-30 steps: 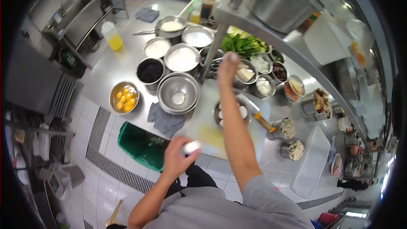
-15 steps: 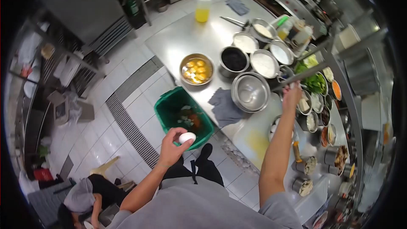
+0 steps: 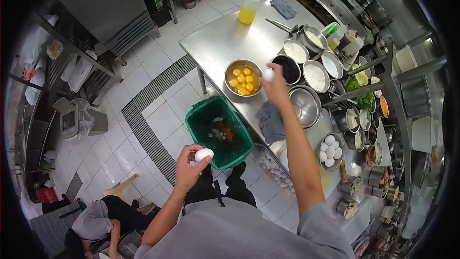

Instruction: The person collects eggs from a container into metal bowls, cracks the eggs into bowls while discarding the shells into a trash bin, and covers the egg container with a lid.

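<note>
My left hand (image 3: 188,169) grips a white egg (image 3: 204,154) between thumb and fingers, above the near rim of a green bin (image 3: 242,151) that has eggshells at its bottom. My right hand (image 3: 276,88), slightly blurred, is closed on another white egg (image 3: 268,74). It is just right of a metal bowl (image 3: 226,88) with several whole yolks (image 3: 245,79) in clear egg white. A dark-filled pot (image 3: 286,69) stands right behind that hand. Under my right wrist lies a grey cloth (image 3: 270,123).
An empty steel bowl (image 3: 306,108) and a bowl of white eggs (image 3: 330,152) are at the right. More eggs (image 3: 278,172) lie below the table edge. A bottle of yellow liquid (image 3: 248,8) stands on the steel table (image 3: 206,43). Another person (image 3: 98,220) crouches at lower left.
My right hand has moved left from beside the rack to the yolk bowl, with an egg now visible in it. My left hand still holds its egg above the bin.
</note>
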`<state>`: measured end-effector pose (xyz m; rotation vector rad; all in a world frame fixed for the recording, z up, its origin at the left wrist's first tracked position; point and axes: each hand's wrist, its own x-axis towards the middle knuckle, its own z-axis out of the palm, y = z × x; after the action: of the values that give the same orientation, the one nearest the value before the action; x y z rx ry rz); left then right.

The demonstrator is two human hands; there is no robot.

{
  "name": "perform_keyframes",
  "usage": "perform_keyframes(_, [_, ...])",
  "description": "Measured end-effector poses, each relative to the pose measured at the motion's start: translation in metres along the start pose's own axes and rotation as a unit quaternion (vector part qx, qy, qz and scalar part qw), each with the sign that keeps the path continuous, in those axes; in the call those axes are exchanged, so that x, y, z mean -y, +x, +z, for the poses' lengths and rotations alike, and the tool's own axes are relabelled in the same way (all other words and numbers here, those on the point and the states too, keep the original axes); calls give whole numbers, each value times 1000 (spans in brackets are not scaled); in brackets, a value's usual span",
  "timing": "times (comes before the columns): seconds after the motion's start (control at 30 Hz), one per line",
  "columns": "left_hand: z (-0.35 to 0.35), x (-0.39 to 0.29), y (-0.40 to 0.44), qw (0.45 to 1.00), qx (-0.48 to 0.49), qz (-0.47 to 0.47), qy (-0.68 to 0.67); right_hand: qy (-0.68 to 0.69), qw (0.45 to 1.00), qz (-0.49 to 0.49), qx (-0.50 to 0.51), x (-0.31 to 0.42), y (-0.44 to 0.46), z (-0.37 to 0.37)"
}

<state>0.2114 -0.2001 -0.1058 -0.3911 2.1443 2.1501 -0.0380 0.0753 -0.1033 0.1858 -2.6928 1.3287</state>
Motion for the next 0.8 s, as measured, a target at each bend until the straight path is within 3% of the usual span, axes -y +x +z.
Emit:
perform_keyframes(0.03, [-3,0,0,1000,2,-2,-1,-2,1000,2,0,0,8,11])
perform_keyframes(0.1, [-11,1,-1,1000,-9,16,9,-207,970,-22,130,-9,19,32])
perform_keyframes(0.2, [-21,8,-4,1000,-24,3,4,-264,950,-22,167,-17,26,46])
perform_keyframes(0.8, [-12,0,9,1000,-15,-4,0,-321,923,-58,205,-32,35,46])
